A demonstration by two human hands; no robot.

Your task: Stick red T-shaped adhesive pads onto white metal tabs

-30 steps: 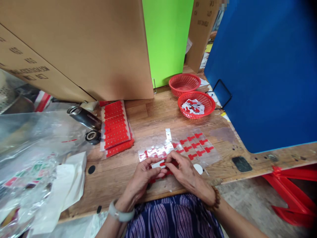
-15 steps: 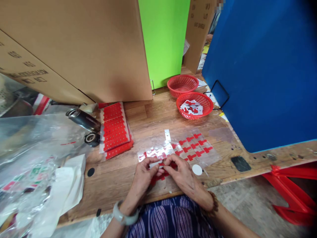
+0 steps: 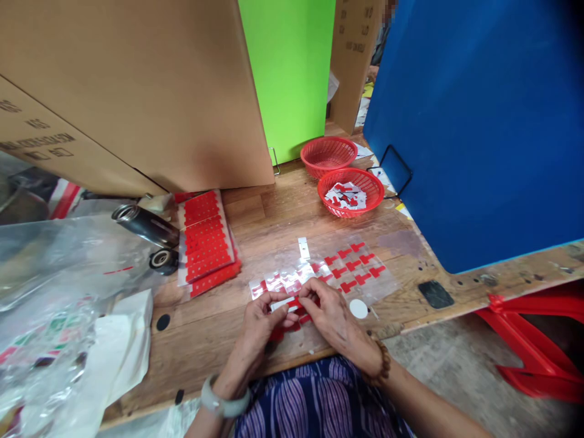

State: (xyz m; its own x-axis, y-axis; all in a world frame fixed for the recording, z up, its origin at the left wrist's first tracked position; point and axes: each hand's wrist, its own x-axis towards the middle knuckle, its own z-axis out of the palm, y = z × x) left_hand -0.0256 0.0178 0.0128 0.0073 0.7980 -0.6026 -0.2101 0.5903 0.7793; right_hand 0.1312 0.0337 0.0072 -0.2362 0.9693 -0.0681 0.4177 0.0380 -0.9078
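My left grip (image 3: 256,325) pinches a small white card (image 3: 280,305); my right grip (image 3: 327,313) pinches its red end (image 3: 294,302), above the red sticker sheet (image 3: 353,266).

White card (image 3: 281,305): partly covered by left hand (image 3: 259,323). Right hand (image 3: 329,317): fingertip contact too small to tell. Sheet (image 3: 387,283): partly hidden beneath both hands. Rear basket (image 3: 325,152): near side behind front basket (image 3: 378,190). Carton (image 3: 137,97): cut off, top and left; print blurred. Green panel (image 3: 294,73): cut off, top. Blue panel (image 3: 479,134): cut off, top and right. Bag (image 3: 59,249): cut off, left; contents indistinct.
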